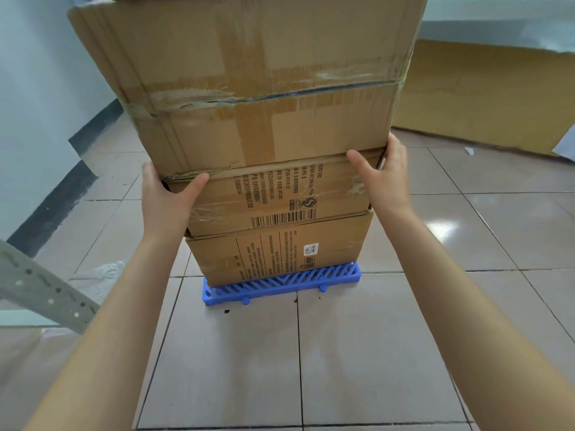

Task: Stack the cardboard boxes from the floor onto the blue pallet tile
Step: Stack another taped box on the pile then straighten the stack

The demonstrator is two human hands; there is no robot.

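cardboard boxes stood in a stack of three on the blue pallet tile (pixel 281 283), which lay on the beige tiled floor (pixel 357 353). the bottom box (pixel 280 253) sat directly on the tile and carried printed text and a small white label. the middle box (pixel 273 197), with a barcode and printed text on its near face, rested on it, slightly skewed. the large top box (pixel 249 79), sealed with clear tape along its flap seam, sat on the middle one and overhung it on both sides.

the left hand (pixel 165 197) gripped the left corner where the top and middle boxes met, thumb lying across the near face. the right hand (pixel 389 178) clasped the right corner at the same seam, thumb on the front and fingers wrapped round the side.

a flattened cardboard sheet (pixel 485 98) leaned against the wall at far right. a perforated grey metal rail (pixel 46 290) crossed the lower left.
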